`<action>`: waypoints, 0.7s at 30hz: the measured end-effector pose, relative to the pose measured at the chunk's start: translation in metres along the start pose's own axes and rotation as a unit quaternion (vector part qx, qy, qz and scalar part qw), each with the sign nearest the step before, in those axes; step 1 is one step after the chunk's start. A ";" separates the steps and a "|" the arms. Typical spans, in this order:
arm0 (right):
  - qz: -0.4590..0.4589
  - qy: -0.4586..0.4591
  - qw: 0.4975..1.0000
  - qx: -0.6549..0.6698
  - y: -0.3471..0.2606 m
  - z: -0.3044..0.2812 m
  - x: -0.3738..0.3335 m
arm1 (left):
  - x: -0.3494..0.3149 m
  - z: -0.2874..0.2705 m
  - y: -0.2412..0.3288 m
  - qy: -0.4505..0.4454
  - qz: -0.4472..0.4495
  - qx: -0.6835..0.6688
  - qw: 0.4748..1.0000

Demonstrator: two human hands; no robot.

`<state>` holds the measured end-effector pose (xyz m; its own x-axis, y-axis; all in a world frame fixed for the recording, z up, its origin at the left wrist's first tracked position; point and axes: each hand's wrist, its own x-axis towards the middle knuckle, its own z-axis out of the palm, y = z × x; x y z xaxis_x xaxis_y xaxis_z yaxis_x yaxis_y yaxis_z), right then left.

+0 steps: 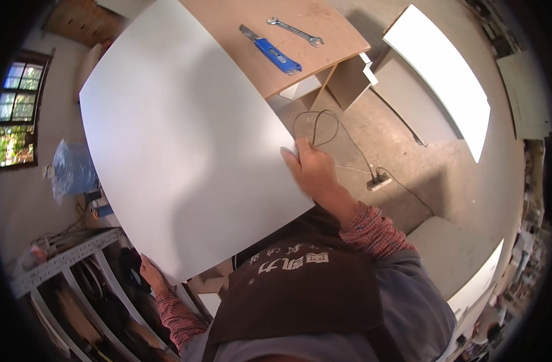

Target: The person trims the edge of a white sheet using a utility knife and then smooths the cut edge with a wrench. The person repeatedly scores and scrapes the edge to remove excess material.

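Observation:
A large white board point(149, 133) spans the middle of the view, its near edge close to my apron. My right hand point(315, 169) grips its right edge, thumb on top and fingers curled underneath. At the near left corner, my left hand point(152, 274) holds the board's other side, with part of its fingers hidden behind the edge. Beyond the board's right side, a wooden worktop point(324, 21) carries a blue-handled utility knife point(274, 55) and a double open-ended wrench point(295, 32).
On the floor at right lies a power strip point(379, 183) with looping black cables. A white panel point(444, 72) stands at far right, and a grey panel point(454, 250) lies near right. A metal rack point(65, 262) stands at left, near a blue plastic bag point(74, 169).

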<state>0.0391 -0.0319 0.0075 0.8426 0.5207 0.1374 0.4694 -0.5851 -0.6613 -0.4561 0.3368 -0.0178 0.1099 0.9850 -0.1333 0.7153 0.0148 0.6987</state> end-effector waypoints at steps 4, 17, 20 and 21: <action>-0.029 0.004 1.000 0.010 0.004 0.002 -0.034 | -0.032 -0.053 -0.026 -0.008 -0.019 -0.026 0.999; -0.225 -0.045 0.972 0.049 -0.006 -0.035 -0.018 | -0.125 -0.274 0.305 -0.048 0.223 0.148 0.962; -0.251 -0.057 0.928 0.268 -0.037 -0.049 -0.029 | -0.140 -0.252 0.377 -0.064 0.304 0.182 0.933; -0.294 -0.049 0.906 0.300 -0.052 -0.065 -0.034 | -0.145 -0.242 0.400 -0.071 0.331 0.185 0.923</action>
<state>0.0029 -0.0597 0.0847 0.4513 0.7033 0.5492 0.5768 0.2397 -0.7809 -0.3534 0.2415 0.4513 0.6772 0.7247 0.1276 0.6431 -0.6671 0.3760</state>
